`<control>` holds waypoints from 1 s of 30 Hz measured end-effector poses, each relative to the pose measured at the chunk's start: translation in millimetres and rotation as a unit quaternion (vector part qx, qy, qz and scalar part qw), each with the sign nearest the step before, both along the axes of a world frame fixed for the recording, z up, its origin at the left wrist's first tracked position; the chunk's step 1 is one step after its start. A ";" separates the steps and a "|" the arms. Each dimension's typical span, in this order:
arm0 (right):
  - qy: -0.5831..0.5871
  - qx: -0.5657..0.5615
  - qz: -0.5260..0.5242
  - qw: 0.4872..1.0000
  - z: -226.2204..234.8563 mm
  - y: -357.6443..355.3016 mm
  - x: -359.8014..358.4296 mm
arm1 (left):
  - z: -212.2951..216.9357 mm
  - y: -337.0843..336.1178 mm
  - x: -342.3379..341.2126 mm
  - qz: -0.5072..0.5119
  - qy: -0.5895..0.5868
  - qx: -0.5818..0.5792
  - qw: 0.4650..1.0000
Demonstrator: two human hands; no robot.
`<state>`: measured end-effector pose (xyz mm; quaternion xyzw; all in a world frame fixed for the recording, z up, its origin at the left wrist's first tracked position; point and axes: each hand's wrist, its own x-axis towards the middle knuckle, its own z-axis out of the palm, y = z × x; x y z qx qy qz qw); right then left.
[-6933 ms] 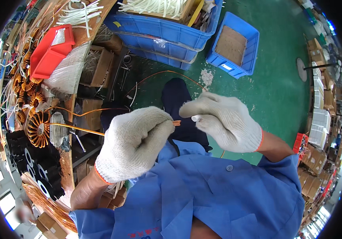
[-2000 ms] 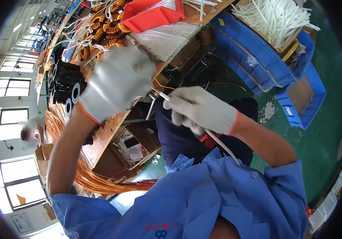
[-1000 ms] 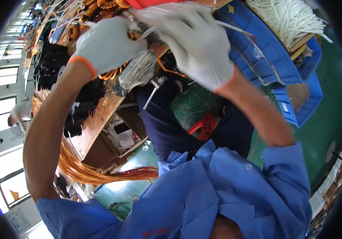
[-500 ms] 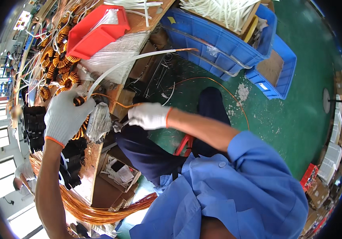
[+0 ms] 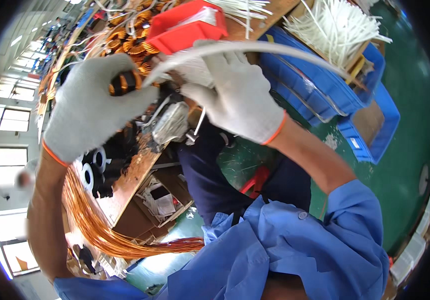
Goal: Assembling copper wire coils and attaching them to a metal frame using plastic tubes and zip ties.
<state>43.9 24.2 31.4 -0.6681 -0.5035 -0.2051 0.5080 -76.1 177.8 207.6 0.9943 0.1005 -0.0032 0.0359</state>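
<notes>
My left hand, in a white glove, is closed round a ring-shaped coil wound with copper wire; the glove hides much of it. From beside the coil a long white sleeving tube arches to the right, with bare copper wire at its far end. My gloved right hand is at the tube's near half, fingers stretched up and thumb apart. The tube crosses at its fingertips, and I see no grip on it. Below the hands, a fixture wrapped in clear plastic sits at the bench edge.
A red bin stands on the bench, with several finished coils to its left. Blue crates stand at right, a heap of white tubes on top. A copper wire bundle curves below the bench.
My right hand has moved up and left from beside my knee to the white tube, and its fingers have opened off the copper wire. My left hand, still on the coil, has risen closer.
</notes>
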 end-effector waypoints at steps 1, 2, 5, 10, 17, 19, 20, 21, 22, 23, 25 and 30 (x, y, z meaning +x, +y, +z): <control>-0.005 -0.043 0.083 0.996 -6.7 -5.6 11.7 | -0.4 -11.2 -1.7 -0.006 0.004 -0.038 0.999; 0.096 0.029 0.249 0.963 6.4 -10.5 1.3 | -8.8 -13.3 -17.1 -0.064 -0.026 -0.043 0.997; 0.429 -0.132 0.346 0.824 15.6 -55.9 -1.6 | -33.2 -28.2 -70.7 -0.189 -0.058 -0.038 0.980; 0.186 -0.340 0.313 0.867 12.1 -141.4 -38.2 | -150.2 -21.6 -131.7 -0.043 0.043 -0.005 0.998; 0.523 -0.299 0.343 0.721 -82.0 -168.1 -119.5 | -244.9 -51.4 -144.9 0.117 0.023 -0.168 0.979; 0.667 -0.233 0.276 0.651 -88.3 -131.1 -105.6 | -252.5 -77.0 -150.3 0.060 0.026 -0.201 0.977; 0.746 -0.120 0.216 0.618 -104.0 -108.7 -108.4 | -254.6 -88.8 -157.6 0.022 -0.007 -0.205 0.978; 0.747 -0.143 0.229 0.607 -120.0 -98.9 -93.0 | -253.7 -100.1 -157.0 0.000 -0.022 -0.236 0.972; 0.717 -0.214 0.177 0.639 -111.3 -90.0 -88.6 | -244.8 -110.0 -161.3 0.009 -0.026 -0.277 0.960; 0.696 -0.273 0.175 0.641 -119.0 -83.2 -85.3 | -240.0 -116.7 -163.4 0.016 -0.029 -0.317 0.948; 0.659 -0.365 0.254 0.607 -127.8 -68.4 -83.6 | -243.1 -126.5 -162.1 -0.020 -0.055 -0.331 0.942; 0.205 -0.483 0.178 0.832 -120.7 -59.7 -104.7 | -305.9 -121.8 -173.8 0.096 -0.052 -0.388 0.915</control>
